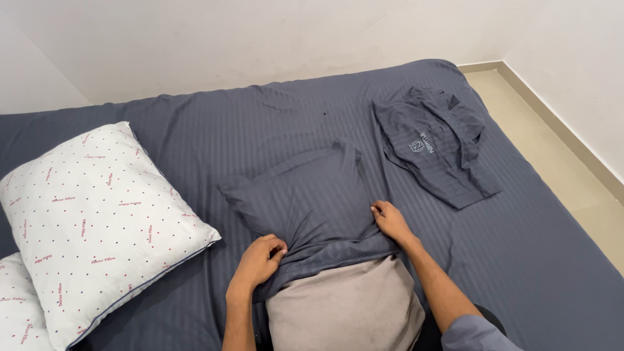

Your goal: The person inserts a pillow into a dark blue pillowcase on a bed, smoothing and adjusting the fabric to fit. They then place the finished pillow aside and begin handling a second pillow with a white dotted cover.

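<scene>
Pillows number three here: two white patterned ones at my left, the larger lying whole on the bed, the second cut off by the frame's corner, and one beige pillow right before me, its lower end out of view. One grey striped pillowcase covers the beige pillow's far end, so that part is hidden. My left hand pinches the case's open hem, fingers curled shut on the cloth; my right hand grips the hem on the other side likewise. One more grey pillowcase lies crumpled near the bed's far right corner, well apart. The bed meets the wall at its far edge; a strip of floor runs along the right. Open sheet lies between the pillowcases.
</scene>
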